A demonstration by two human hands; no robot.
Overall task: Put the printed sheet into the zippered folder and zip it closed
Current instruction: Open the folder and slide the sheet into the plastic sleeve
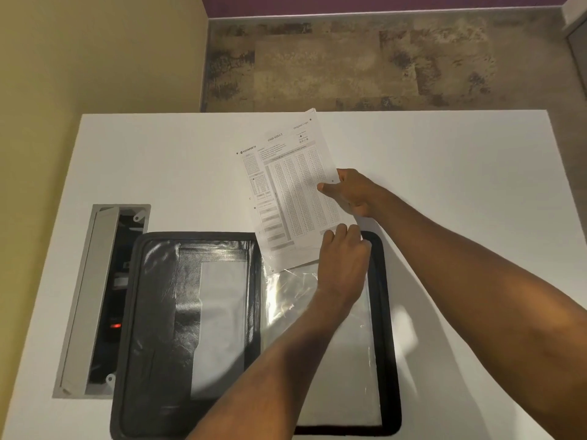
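Cable hatch (101, 296) beside folder (152, 312); right hand (352, 192) pinches sheet (286, 192) over sleeve (349, 360).

L hand (344, 258) & R hand (355, 193) both bare. Forearms bare too, from fingers back past wrists to frame edge. Knuckles & tendons show on back of L hand.

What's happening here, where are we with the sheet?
A person is feeding the printed sheet toward the clear sleeve in the right half of the zippered folder, which lies open on the white table. The right hand pinches the sheet's right edge. The left hand sits at its lower corner by the sleeve's mouth; what it grips is hidden. Most of the sheet is outside the folder.
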